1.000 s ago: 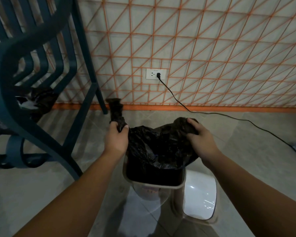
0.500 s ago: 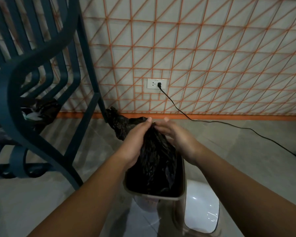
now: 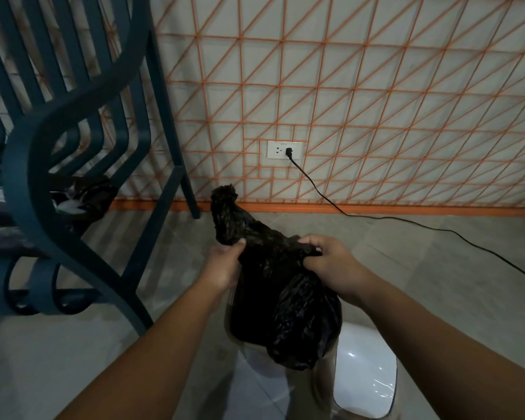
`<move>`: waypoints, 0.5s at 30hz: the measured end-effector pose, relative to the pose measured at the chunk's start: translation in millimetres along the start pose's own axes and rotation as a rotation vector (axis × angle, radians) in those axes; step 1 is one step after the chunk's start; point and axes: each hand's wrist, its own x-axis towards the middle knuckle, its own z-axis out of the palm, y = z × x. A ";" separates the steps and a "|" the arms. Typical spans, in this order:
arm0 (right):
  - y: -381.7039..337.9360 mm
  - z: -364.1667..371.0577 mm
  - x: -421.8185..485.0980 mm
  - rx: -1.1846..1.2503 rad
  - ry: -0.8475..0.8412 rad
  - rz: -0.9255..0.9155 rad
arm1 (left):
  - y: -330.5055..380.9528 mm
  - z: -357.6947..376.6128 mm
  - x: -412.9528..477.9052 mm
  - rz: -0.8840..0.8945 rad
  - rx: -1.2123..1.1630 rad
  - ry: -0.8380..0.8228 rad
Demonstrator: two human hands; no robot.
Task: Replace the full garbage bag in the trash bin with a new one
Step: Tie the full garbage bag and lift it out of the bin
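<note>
- Left hand (image 3: pixel 223 268) grasps the gathered neck of the black garbage bag (image 3: pixel 281 286).
- Right hand (image 3: pixel 334 265) clenches the bag's top from the other side.
- The bag sits partly in the trash bin (image 3: pixel 234 338), bulging over its near rim.
- The white lid (image 3: pixel 364 368) hangs open beside the bin.

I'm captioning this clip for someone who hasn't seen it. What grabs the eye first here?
The crinkled black plastic garbage bag at centre, gripped by the left hand and right hand over the beige trash bin. Behind, a white wall with an orange line grid; a dark teal slatted chair fills the left.
</note>
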 end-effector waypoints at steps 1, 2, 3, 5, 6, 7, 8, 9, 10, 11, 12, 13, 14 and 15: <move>0.7 -2.7 -1.3 0.025 -0.043 0.023 | -5.9 -5.9 2.3 -0.059 -0.005 0.003; 1.4 -4.3 -2.2 0.024 -0.068 0.038 | -12.0 -10.3 5.6 -0.127 0.004 -0.024; 2.0 -5.2 -2.9 0.010 -0.085 0.046 | -17.3 -13.2 8.7 -0.178 -0.003 -0.059; 2.2 -3.7 -4.1 -0.021 -0.125 0.049 | -22.0 -12.2 12.6 -0.186 -0.100 -0.117; 1.9 -2.2 -4.9 -0.029 -0.149 0.049 | -20.5 -9.4 12.0 -0.161 -0.158 -0.124; 1.5 -0.8 -5.6 -0.035 -0.177 0.052 | -19.4 -7.7 12.9 -0.137 -0.208 -0.128; 1.2 0.5 -6.1 -0.040 -0.207 0.055 | -17.2 -6.2 13.7 -0.106 -0.250 -0.136; 0.7 1.3 -6.5 -0.046 -0.230 0.057 | -15.2 -5.4 15.0 -0.073 -0.281 -0.144; 0.6 1.9 -6.8 -0.057 -0.244 0.057 | -13.2 -5.3 15.6 -0.045 -0.297 -0.148; 0.5 2.3 -6.8 -0.071 -0.249 0.055 | -11.7 -6.1 14.8 -0.022 -0.290 -0.156; 0.6 2.8 -6.7 -0.083 -0.249 0.052 | -10.3 -6.3 13.0 -0.008 -0.262 -0.171; 0.4 3.6 -6.9 -0.090 -0.245 0.050 | -10.1 -6.3 12.0 -0.003 -0.216 -0.190; 0.5 4.7 -7.0 -0.091 -0.239 0.045 | -10.4 -5.7 12.2 0.001 -0.159 -0.200; 0.7 5.9 -7.0 -0.090 -0.231 0.040 | -12.1 -5.5 13.5 0.011 -0.100 -0.194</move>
